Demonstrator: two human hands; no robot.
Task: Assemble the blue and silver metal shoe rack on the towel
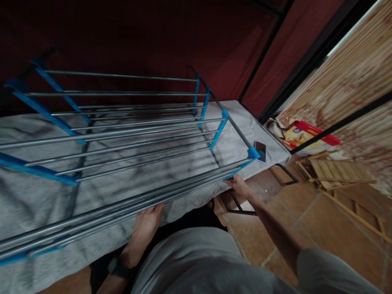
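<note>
A shoe rack (pixel 147 138) of grey metal tubes and blue plastic brackets lies across the cloth in front of me. The near row of tubes (pixel 131 199) runs along the side closest to my body. My left hand (pixel 146 226) is closed at the lowest near tube, its thumb along it and its other fingers partly hidden. At the near right end, my right hand (pixel 240 187) pinches the lower end of a blue bracket (pixel 241 168), where the near tubes meet it. A dark upright pole (pixel 240 132) passes through the blue joints on the right.
Grey cloth (pixel 239 110) covers the surface under the rack. A phone (pixel 260 151) lies on it by the right end. Dark red fabric (pixel 137 36) hangs behind. On the tiled floor to the right are a red and yellow box (pixel 309 136) and a wooden folding piece (pixel 339 171).
</note>
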